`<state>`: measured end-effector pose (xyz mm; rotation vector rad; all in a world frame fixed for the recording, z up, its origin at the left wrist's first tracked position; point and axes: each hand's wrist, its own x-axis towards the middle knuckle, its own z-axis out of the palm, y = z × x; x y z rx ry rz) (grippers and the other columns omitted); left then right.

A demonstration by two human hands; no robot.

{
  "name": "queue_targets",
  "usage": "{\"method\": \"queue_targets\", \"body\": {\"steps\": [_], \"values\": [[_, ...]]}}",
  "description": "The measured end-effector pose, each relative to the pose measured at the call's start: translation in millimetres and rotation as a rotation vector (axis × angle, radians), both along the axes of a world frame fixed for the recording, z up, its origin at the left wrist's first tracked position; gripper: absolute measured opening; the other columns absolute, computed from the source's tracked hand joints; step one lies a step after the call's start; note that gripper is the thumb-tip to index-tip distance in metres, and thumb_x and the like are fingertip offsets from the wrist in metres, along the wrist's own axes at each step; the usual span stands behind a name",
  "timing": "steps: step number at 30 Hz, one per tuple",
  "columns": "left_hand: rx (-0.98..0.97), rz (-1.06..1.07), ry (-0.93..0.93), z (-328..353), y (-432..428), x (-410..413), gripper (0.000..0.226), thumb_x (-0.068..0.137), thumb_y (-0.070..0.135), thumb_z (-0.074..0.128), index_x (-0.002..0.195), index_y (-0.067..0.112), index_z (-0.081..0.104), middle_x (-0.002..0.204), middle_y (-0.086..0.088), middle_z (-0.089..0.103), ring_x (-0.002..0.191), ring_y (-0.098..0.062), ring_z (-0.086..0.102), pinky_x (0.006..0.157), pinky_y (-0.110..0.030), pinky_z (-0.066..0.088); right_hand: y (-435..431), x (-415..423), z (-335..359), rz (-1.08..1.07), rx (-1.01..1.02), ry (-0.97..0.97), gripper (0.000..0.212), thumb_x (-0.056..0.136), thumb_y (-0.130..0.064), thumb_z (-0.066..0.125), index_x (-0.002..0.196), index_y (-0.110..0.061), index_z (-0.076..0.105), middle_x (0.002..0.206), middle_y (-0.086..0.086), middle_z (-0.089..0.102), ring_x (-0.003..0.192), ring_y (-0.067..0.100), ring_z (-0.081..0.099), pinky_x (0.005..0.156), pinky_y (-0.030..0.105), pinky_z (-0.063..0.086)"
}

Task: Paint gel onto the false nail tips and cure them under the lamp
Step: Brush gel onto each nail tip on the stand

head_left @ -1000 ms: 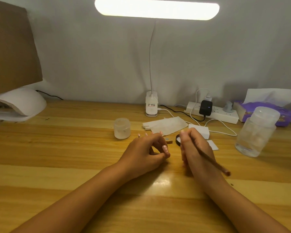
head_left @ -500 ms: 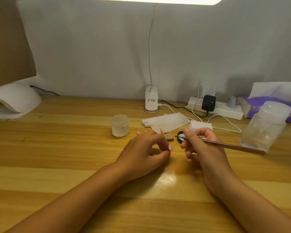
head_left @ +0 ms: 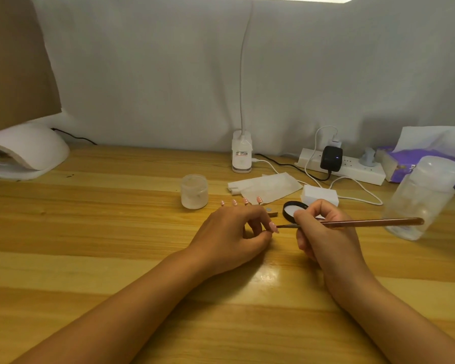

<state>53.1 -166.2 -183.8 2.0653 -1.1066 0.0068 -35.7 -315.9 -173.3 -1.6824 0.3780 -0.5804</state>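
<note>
My left hand [head_left: 237,232] rests on the wooden table and pinches a pink false nail tip [head_left: 273,227] between thumb and finger. My right hand [head_left: 323,232] grips a thin brown brush [head_left: 365,222], its handle pointing right and its bristle end touching the held tip. Several more pink nail tips [head_left: 244,201] stand in a row just beyond my left hand. A small black-rimmed gel pot [head_left: 290,208] with white content sits open behind my right hand. The white curing lamp [head_left: 29,151] stands at the far left.
A frosted jar [head_left: 194,191] stands left of the nail tips. White wipes [head_left: 268,186] and a white block [head_left: 319,194] lie behind. A desk lamp base [head_left: 242,153], power strip [head_left: 352,168], purple tissue pack [head_left: 415,164] and clear plastic bottle [head_left: 426,195] fill the back right.
My right hand turned the brush from pointing down-right to lying level, then brought its bristles from the gel pot to the nail tip in my left hand. The view dipped slightly.
</note>
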Motion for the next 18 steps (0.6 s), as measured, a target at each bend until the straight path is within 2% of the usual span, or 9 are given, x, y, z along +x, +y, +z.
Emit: {"method": "queue_targets", "body": {"steps": [3,5,7,10,13,15,18], "values": [[0.03,0.011,-0.024,1.3,-0.3,0.1,0.011,0.091,0.029,0.066,0.092,0.04,0.065,0.082,0.019,0.06,0.073,0.007,0.052,0.066,-0.015,0.032,-0.6,-0.5,0.5,-0.026,0.011,-0.03,0.02,0.09,-0.017,0.061,0.071,-0.011,0.053,0.046,0.001,0.054,0.038,0.006,0.042,0.035,0.017,0.033],[0.037,0.02,-0.028,1.7,0.0,-0.3,0.009,0.09,0.03,0.067,0.089,0.039,0.065,0.088,0.016,0.061,0.076,0.008,0.051,0.082,-0.007,0.027,-0.8,-0.2,1.1,-0.014,0.02,-0.035,0.019,0.09,-0.017,0.062,0.074,-0.01,0.053,0.049,0.002,0.058,0.04,0.007,0.044,0.036,0.018,0.034],[0.039,0.023,-0.034,2.2,0.0,-0.8,0.012,0.09,0.03,0.067,0.085,0.04,0.063,0.095,0.015,0.061,0.074,0.007,0.051,0.091,-0.008,0.023,0.0,0.2,1.5,0.023,0.006,-0.015,0.018,0.09,-0.019,0.063,0.079,-0.009,0.054,0.054,0.004,0.063,0.042,0.008,0.048,0.039,0.018,0.038],[0.045,0.029,-0.051,2.8,-0.4,-0.2,0.015,0.09,0.031,0.068,0.083,0.043,0.059,0.096,0.017,0.059,0.074,0.006,0.051,0.089,-0.015,0.03,1.5,0.4,1.3,0.041,-0.055,0.016,0.02,0.089,-0.024,0.064,0.08,-0.009,0.054,0.059,0.005,0.068,0.043,0.007,0.052,0.04,0.016,0.04],[0.044,0.028,-0.049,3.6,-0.1,-0.2,0.016,0.089,0.03,0.07,0.084,0.042,0.061,0.09,0.021,0.057,0.078,0.013,0.051,0.091,-0.004,0.019,2.7,-0.4,1.3,0.048,-0.091,0.038,0.02,0.089,-0.022,0.062,0.079,-0.007,0.055,0.057,0.005,0.067,0.041,0.01,0.051,0.037,0.02,0.04],[0.043,0.034,-0.052,4.4,-0.1,-0.8,0.015,0.089,0.029,0.07,0.084,0.042,0.062,0.086,0.022,0.058,0.08,0.011,0.053,0.088,0.002,0.013,2.3,-0.7,1.4,0.044,-0.104,0.046,0.018,0.089,-0.02,0.061,0.079,-0.006,0.054,0.056,0.006,0.066,0.041,0.012,0.051,0.037,0.024,0.041],[0.038,0.036,-0.06,4.9,0.1,-1.8,0.014,0.088,0.029,0.071,0.084,0.041,0.064,0.087,0.021,0.058,0.079,0.012,0.052,0.084,0.006,0.012,2.3,-0.2,1.8,0.035,-0.118,0.053,0.018,0.089,-0.02,0.061,0.08,-0.007,0.055,0.058,0.005,0.067,0.042,0.01,0.051,0.038,0.023,0.042]]}}
